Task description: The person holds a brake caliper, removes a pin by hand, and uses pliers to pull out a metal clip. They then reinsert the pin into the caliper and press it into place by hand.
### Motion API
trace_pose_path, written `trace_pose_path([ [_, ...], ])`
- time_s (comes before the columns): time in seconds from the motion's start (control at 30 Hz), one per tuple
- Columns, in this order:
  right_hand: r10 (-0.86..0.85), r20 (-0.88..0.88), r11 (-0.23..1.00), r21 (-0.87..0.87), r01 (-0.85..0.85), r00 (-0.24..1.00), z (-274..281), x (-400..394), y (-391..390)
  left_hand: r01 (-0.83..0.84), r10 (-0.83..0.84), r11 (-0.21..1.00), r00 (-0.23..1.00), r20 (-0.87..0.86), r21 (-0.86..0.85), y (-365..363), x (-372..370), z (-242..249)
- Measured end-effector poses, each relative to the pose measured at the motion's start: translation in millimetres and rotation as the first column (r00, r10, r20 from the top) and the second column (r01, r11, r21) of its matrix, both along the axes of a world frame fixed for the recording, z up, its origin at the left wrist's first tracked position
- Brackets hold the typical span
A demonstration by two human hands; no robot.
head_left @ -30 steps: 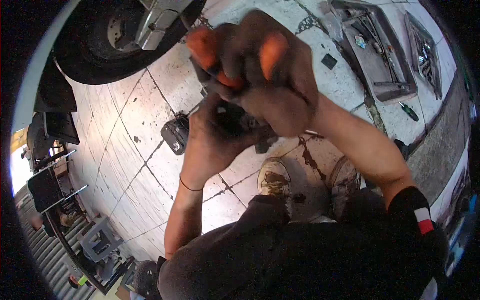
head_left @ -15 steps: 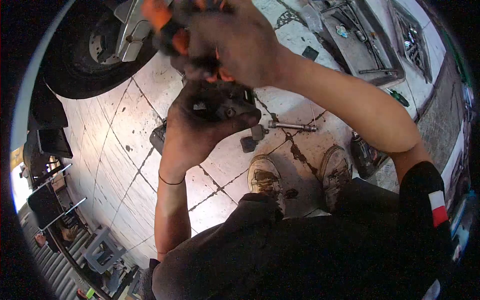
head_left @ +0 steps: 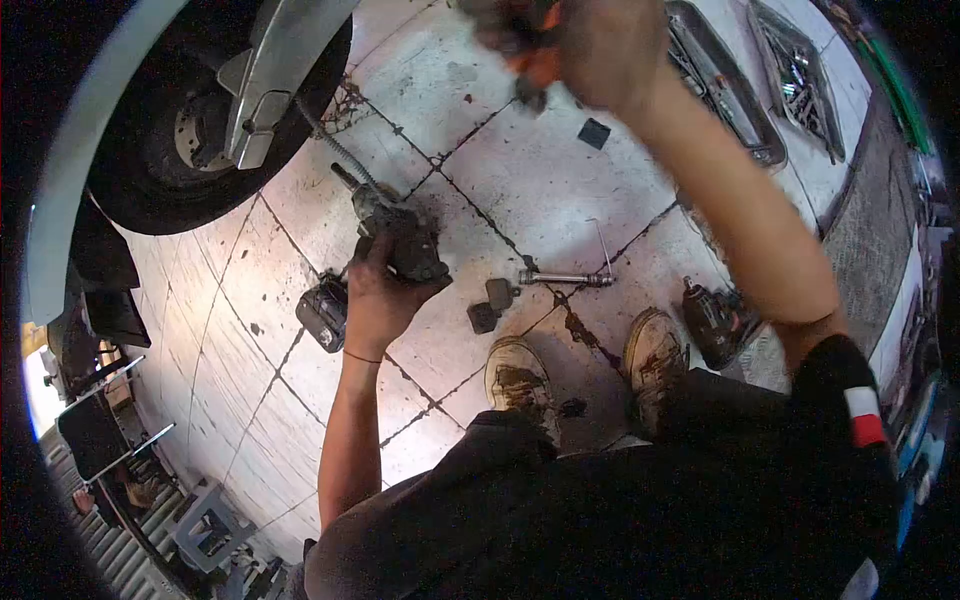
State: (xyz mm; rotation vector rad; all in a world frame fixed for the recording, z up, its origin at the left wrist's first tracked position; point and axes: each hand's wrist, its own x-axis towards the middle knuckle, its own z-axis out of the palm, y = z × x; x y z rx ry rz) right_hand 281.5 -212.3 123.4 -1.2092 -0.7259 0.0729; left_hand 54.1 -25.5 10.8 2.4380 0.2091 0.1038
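Note:
My left hand [head_left: 380, 295] is wrapped round a dark, greasy metal part [head_left: 408, 245], with a ribbed hose [head_left: 345, 158] running up from it towards the wheel. At the top, my right hand [head_left: 610, 55] grips an orange and black tool [head_left: 540, 60], blurred by motion and partly cut off by the frame edge. Two small dark pads [head_left: 492, 305] lie on the tiles right of my left hand. Beside them is a chrome socket extension [head_left: 567, 279].
A wheel [head_left: 190, 140] stands at the upper left. Metal trays of tools [head_left: 765, 145] lie at the upper right. A power tool [head_left: 712, 320] rests right of my shoes, and a black case-like object [head_left: 324, 313] lies left of my left hand. A grey stool [head_left: 210, 530] stands lower left.
My right hand has moved up and right with the orange and black tool, away from the metal part. My left hand, holding the part, is lower, and the hose now shows.

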Motion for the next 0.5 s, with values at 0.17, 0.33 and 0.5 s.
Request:
trace_pose_path([
  [0.17, -0.131, 0.255, 0.917, -0.337, 0.215, 0.958, -77, 113, -93, -0.002, 0.001, 0.998, 1.0, 0.012, 0.055, 1, -5, -10],
  [0.33, 0.18, 0.868, 0.373, -0.496, 0.784, 0.463, -171, 128, -161, -0.04, 0.044, 0.997, 0.996, -0.071, 0.062, 3, -9, -12],
  [0.5, 0.253, 0.427, 0.325, -0.883, 0.339, 0.868, -185, 36, -117, -0.086, 0.091, 0.995, 0.988, -0.124, 0.048, 3, -10, -10],
])
